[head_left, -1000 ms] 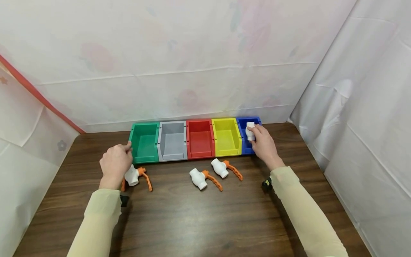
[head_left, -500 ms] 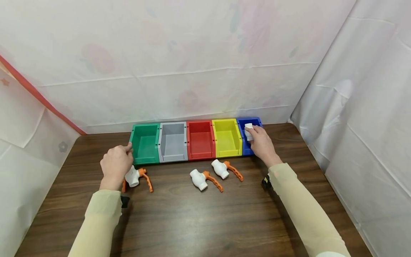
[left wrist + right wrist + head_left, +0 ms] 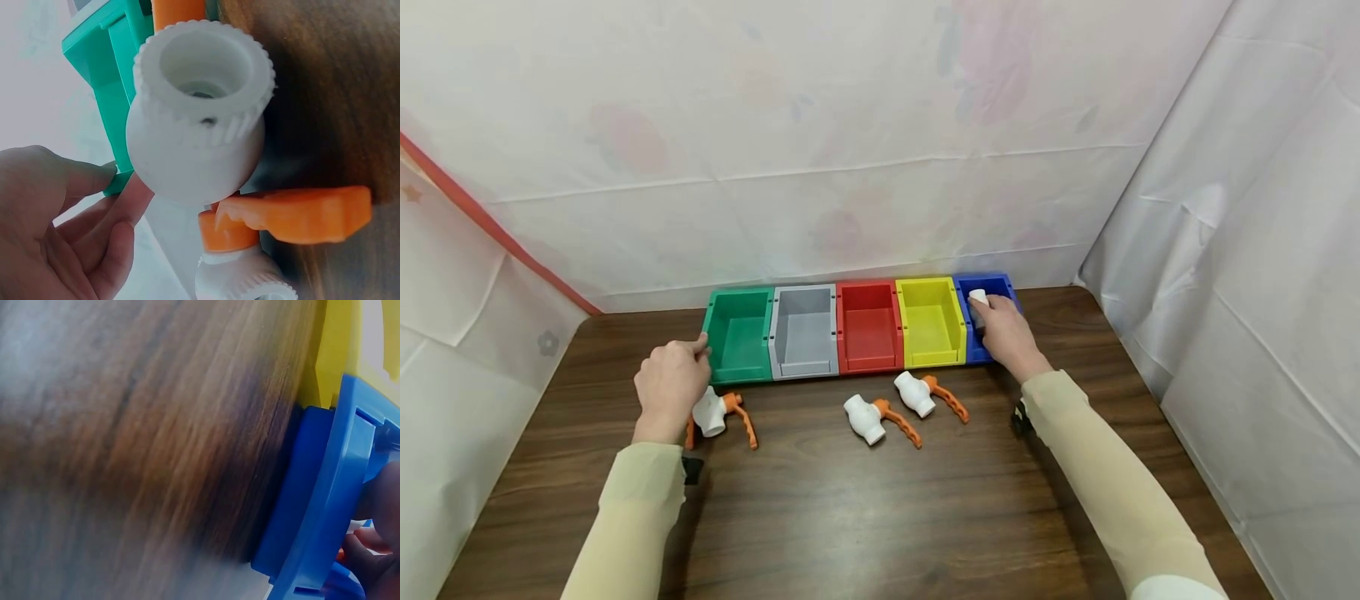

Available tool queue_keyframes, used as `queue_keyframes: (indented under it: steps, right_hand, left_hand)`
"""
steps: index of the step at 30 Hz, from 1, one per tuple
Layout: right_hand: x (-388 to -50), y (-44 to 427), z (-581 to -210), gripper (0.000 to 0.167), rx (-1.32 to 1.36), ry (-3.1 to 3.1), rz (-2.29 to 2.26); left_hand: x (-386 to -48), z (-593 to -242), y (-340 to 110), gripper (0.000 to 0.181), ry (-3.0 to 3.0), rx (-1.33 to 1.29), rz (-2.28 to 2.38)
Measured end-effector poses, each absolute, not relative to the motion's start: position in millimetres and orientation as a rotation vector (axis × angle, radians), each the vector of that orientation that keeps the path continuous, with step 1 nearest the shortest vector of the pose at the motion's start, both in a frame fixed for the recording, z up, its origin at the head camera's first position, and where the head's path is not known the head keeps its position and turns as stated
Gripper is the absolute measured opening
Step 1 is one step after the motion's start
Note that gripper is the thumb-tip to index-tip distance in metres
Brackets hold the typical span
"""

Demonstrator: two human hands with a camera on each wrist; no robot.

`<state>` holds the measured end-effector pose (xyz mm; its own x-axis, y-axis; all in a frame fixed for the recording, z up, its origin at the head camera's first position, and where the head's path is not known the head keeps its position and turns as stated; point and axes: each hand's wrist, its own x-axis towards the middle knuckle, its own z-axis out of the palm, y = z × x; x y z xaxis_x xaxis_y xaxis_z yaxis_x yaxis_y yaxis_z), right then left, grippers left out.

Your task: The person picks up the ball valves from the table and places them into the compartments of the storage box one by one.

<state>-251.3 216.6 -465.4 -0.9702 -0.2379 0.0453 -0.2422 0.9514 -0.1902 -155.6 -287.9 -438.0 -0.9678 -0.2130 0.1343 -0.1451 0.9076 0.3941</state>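
Left hand pinches the green bin at its edge, likely steadying it; well apart, right hand grips a valve in the blue bin, presumably for control

Pale sheets bordering a wood-grain table show a curtained-off workspace.

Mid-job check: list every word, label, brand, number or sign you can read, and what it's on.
There is no readable text in any view.
Black device at the right wrist: light mark, too small to read.
Valves and row of bins: no lettering I can make out.
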Motion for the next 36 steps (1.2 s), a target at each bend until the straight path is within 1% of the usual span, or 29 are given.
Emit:
queue_keyframes:
  steps: [12,17,23,36]
  right_hand:
    - [-258.9,213.2,-468.5,0.059,0.401,-3.137,0.174]
    - [-259.5,210.7,-468.8,0.061,0.374,-3.179,0.251]
    - [-259.7,209.3,-469.6,0.065,0.343,-3.174,0.448]
    - [-259.7,207.3,-472.5,0.058,0.317,-3.084,0.495]
  left_hand:
    - [-155.1,-435.8,-286.0,0.036,-2.916,0.301,-0.576]
    - [-153.6,-436.0,-286.9,0.036,-2.922,0.316,-0.573]
    - [-153.6,-437.9,-287.9,0.036,-2.902,0.312,-0.571]
    - [-156.8,-437.7,-283.6,0.037,-2.912,0.334,-0.578]
